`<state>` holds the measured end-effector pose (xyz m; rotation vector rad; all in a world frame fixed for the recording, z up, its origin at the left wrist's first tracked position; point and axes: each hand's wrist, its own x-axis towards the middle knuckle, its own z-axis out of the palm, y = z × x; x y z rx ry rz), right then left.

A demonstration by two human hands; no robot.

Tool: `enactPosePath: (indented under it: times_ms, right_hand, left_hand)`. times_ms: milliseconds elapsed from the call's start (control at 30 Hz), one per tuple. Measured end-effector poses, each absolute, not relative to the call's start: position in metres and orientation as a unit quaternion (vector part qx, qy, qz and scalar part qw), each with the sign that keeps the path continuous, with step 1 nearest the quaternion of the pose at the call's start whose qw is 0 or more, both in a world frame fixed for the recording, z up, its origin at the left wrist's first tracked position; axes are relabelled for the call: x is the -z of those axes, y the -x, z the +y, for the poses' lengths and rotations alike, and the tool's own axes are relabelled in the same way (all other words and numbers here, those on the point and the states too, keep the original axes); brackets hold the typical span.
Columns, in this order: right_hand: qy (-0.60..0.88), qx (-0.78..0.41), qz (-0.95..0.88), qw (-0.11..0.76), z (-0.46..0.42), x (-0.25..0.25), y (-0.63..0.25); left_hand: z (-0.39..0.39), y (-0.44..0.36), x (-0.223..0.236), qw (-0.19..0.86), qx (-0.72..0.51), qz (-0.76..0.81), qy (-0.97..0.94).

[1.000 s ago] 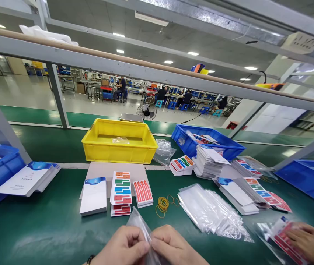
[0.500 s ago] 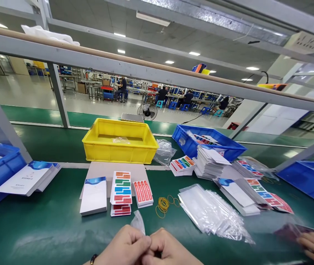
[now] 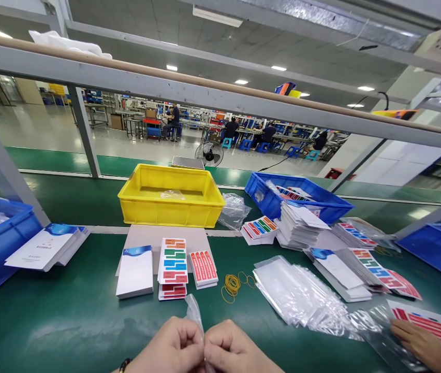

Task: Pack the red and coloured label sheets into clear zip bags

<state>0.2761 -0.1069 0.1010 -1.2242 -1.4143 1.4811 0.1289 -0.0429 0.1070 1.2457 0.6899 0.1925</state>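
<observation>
At the near table edge my left hand (image 3: 172, 346) and my right hand (image 3: 238, 349) meet, fingers closed in a pinch. Between them they grip a clear plastic bag (image 3: 193, 311), whose narrow end sticks up past my fingertips; the rest is hidden by my hands. Just beyond lie a stack of white booklets (image 3: 135, 274), a stack of colourful label sheets (image 3: 174, 261) and a smaller stack of red-striped labels (image 3: 204, 267). A loose pile of yellow rubber bands (image 3: 231, 285) is to the right of these, beside a fanned heap of clear plastic bags (image 3: 302, 295).
A co-worker's hand (image 3: 424, 339) at the right holds red-striped sheets by a plastic bag. A yellow bin (image 3: 172, 212) and a blue bin (image 3: 298, 204) stand at the back. More booklets (image 3: 45, 246) lie left, by another blue bin (image 3: 6, 243).
My hands stay together on the bag, fingers slightly shifted. The co-worker's hand has moved left with sheets and a bag now plainly showing. The whole view has shifted slightly.
</observation>
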Motion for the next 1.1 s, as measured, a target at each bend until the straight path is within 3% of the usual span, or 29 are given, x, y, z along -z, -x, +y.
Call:
enactPosePath:
  times_ms: [167, 667, 867, 1100]
  right_hand:
    - [0.499, -0.567, -0.544, 0.366, -0.106, -0.103, -0.275]
    - [0.481, -0.587, -0.507, 0.409, -0.103, -0.097, -0.269]
    - [0.434, -0.612, -0.496, 0.436, -0.104, -0.09, -0.271]
    - [0.475, -0.575, -0.487, 0.454, -0.105, -0.082, -0.271]
  left_hand:
    - [-0.044, -0.128, -0.11, 0.785, -0.087, 0.3, -0.534]
    - [-0.043, -0.133, -0.101, 0.728, -0.118, 0.332, -0.588]
    - [-0.043, -0.134, -0.097, 0.768, -0.085, 0.327, -0.544]
    - [-0.042, -0.135, -0.097, 0.736, -0.107, 0.308, -0.594]
